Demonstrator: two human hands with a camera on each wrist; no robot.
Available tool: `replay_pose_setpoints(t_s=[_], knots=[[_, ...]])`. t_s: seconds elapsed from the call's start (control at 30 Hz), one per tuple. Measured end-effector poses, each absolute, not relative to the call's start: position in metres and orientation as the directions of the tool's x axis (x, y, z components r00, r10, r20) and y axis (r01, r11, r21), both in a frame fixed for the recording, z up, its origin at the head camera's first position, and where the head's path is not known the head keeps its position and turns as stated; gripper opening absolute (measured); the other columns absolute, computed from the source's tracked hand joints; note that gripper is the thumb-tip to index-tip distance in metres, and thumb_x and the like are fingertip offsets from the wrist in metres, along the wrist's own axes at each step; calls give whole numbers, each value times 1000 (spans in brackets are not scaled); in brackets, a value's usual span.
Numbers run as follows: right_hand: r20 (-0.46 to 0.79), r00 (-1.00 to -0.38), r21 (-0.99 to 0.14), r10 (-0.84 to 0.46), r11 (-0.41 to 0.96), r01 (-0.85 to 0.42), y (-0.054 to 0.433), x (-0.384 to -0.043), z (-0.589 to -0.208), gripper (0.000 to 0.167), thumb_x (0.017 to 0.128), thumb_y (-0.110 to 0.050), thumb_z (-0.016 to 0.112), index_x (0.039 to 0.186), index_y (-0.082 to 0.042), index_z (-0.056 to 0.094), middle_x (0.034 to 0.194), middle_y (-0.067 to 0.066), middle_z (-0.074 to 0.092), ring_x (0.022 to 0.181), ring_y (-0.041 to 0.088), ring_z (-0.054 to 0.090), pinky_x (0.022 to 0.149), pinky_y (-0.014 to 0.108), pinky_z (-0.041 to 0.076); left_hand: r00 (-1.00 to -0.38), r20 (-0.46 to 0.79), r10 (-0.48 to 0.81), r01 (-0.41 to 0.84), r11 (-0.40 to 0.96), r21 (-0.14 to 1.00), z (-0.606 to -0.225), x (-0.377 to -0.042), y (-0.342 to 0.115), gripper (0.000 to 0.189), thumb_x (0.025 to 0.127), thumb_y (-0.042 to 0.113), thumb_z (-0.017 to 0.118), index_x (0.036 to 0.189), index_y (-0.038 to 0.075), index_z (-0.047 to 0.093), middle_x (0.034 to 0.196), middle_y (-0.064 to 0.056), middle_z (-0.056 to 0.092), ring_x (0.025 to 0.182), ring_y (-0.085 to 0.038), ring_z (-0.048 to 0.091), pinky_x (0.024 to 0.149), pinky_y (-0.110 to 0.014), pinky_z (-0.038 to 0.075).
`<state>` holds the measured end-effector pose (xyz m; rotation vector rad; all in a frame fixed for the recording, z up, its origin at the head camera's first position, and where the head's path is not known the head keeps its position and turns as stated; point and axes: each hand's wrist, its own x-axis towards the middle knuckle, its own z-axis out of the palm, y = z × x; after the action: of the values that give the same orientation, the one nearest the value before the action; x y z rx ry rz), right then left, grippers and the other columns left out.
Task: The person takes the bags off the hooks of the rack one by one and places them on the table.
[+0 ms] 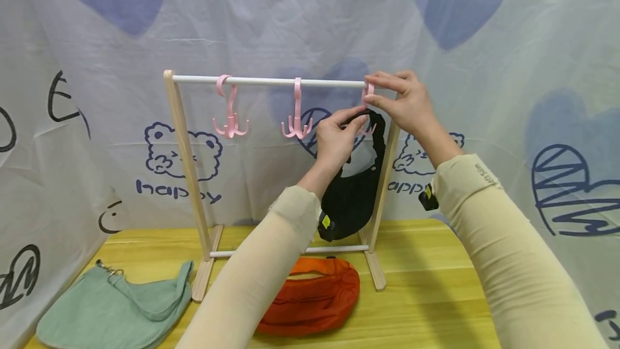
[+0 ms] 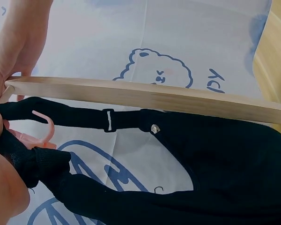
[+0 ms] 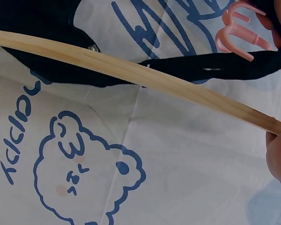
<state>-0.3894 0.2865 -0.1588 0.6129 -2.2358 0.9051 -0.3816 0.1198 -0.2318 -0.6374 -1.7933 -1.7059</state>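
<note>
At the right end of the white rod [image 1: 261, 81], my right hand [image 1: 411, 102] pinches the upper part of a pink multi-prong hook [image 1: 370, 90] between thumb and fingers. My left hand [image 1: 335, 138] grips the top of the strap of a black shoulder bag [image 1: 350, 201], close by that hook's prongs. The bag hangs down inside the right wooden post [image 1: 387, 171]. In the left wrist view the strap loop [image 2: 79, 117] passes around the pink prongs [image 2: 49, 129], partly covering them. Pink prongs [image 3: 234, 33] also show beside the strap in the right wrist view.
Two more pink hooks, one at left [image 1: 231, 117] and one mid-rod [image 1: 297, 117], hang bare. On the yellow wooden table [image 1: 426, 284] lie a green bag [image 1: 101, 306] at left and an orange-red bag [image 1: 319, 298] in front of the rack. A printed cloth [image 1: 300, 20] hangs behind.
</note>
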Motion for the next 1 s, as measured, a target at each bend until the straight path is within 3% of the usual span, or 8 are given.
replay_pose_setpoints(t_s=[0.23,1.0], knots=[[728,-663,-415,-175,657,-629,285,-389,-160,42,95,-21,79,137,-17,71,150,4,60,121,22,46,94,43,38,-674,739,-12,737,60,673,-233,-382,122,24,97,15,76,120,9,80,118,-7,76,98,-12,73,74,-17,55],[736,-657,-391,-164,689,-610,282,-386,-160,44,95,-26,78,137,-18,70,147,2,62,123,25,48,98,48,41,-662,749,16,749,-23,663,-230,-372,123,26,97,12,75,122,8,78,118,-8,75,92,-17,72,75,-19,56]])
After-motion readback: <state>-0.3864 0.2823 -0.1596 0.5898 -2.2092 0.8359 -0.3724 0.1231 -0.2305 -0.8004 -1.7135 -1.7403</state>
